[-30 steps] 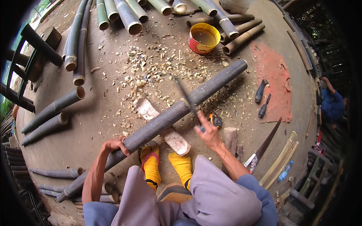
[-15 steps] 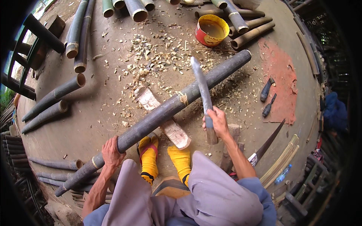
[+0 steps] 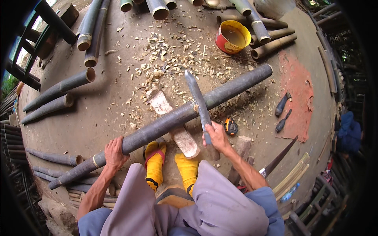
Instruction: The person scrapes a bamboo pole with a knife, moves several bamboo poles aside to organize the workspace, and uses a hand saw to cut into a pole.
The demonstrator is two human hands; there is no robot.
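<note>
Your right hand (image 3: 215, 135) grips machete (image 3: 199, 100), blade now laid across bamboo pole (image 3: 185, 114) at node; half-second back it hung raised. Left hand (image 3: 115, 152) clamps pole's near end, pole resting on wooden block (image 3: 173, 122) over chip-strewn floor (image 3: 114, 106). Likely trimming stroke just landed.

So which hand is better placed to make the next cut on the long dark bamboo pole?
Right. The right hand grips the long grey machete, its blade lying across the dark bamboo pole. The left hand is busy steadying the pole.
</note>
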